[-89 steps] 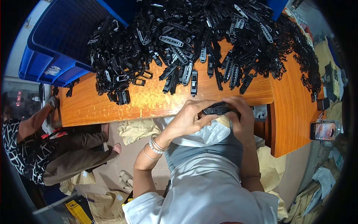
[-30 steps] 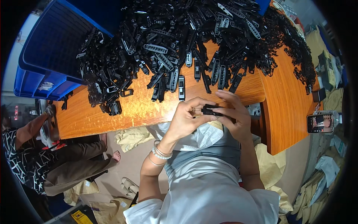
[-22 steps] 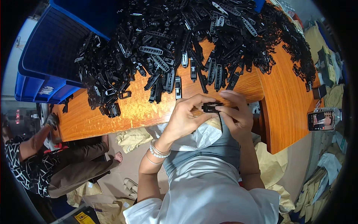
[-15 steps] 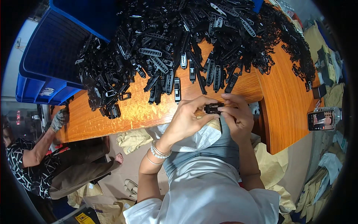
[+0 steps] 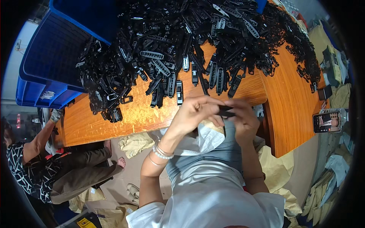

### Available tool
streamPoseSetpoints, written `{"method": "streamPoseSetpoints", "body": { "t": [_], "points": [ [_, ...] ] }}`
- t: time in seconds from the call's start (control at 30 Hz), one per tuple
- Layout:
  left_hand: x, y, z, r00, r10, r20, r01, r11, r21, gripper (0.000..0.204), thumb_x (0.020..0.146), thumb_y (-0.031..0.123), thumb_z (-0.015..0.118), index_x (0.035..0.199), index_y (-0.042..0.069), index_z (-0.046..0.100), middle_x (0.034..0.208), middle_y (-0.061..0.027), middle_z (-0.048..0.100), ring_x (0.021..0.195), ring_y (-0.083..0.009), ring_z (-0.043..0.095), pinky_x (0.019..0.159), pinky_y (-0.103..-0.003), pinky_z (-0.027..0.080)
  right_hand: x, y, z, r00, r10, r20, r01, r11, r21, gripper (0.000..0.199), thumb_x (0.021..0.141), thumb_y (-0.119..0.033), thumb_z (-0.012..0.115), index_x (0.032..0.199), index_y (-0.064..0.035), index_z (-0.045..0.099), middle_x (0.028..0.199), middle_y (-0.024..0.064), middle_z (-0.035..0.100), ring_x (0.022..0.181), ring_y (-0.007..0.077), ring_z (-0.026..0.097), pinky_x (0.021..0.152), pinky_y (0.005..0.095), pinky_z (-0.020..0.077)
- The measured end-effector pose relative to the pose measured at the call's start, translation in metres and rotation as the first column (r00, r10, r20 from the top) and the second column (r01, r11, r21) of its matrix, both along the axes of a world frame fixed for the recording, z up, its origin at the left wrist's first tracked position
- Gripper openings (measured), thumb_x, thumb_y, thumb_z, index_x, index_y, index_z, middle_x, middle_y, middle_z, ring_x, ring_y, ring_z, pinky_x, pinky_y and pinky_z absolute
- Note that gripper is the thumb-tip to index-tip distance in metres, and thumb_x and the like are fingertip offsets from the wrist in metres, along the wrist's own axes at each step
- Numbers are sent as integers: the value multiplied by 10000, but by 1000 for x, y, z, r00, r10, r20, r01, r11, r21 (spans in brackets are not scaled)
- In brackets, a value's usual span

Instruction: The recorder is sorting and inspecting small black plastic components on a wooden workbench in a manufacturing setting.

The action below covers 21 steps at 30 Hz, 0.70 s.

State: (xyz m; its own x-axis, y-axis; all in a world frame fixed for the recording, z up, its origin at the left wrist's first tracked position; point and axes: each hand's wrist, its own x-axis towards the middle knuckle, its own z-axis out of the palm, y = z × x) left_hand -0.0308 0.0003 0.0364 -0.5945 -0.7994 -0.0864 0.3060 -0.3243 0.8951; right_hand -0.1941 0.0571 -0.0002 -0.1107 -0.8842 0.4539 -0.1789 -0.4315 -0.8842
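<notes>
A small black plastic part (image 5: 226,111) is pinched between my two hands, just off the table's front edge and above my lap. My left hand (image 5: 195,113) grips its left end with curled fingers. The fingers of my right hand (image 5: 244,118) close on its right end, blurred by motion. Fingers cover much of the part, so its exact kind does not show. Beyond my hands, a large heap of black plastic parts (image 5: 159,40) spreads over the wooden table (image 5: 142,116). Nearest my left hand lies a black part with a silver face (image 5: 179,93).
Blue plastic crates (image 5: 45,72) stand at the left. A co-worker's gloved hand (image 5: 57,115) is at the table's left end. A phone (image 5: 327,122) leans upright at the right. White woven sacking (image 5: 209,140) covers part of my lap, and brown paper bags (image 5: 279,163) lie on the floor.
Both hands have shifted and turned the black part, which is now more covered and blurred. The co-worker's gloved hand has moved a little up and left.
</notes>
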Motion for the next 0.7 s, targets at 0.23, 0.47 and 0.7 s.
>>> {"method": "streamPoseSetpoints", "body": {
  "t": [0.23,0.47,0.7],
  "points": [
    [-37,-117,-28,470,827,307,-2,349,-937,117,737,43,589,773,-66,609,762,-198,569,608,-246,601,540,-344,489,-1,7,-6,934,-195,299,137,969,206,153,772,46,552,910,82,606,953,78,569,799,107,517,680,208,409],
    [-57,-163,-51,79,944,320,480,246,-842,96,623,55,590,677,-20,615,777,-142,553,646,-251,591,486,-306,478,9,12,-4,941,-161,297,54,939,339,148,755,74,551,892,91,606,954,79,561,814,107,536,719,205,425],
    [-48,-126,-42,183,939,292,248,243,-938,146,633,51,628,702,-35,533,742,-148,510,662,-291,564,512,-360,476,5,8,-10,932,-232,279,107,910,401,137,773,56,504,870,95,592,977,69,548,650,72,470,592,192,376]
  ]
}}
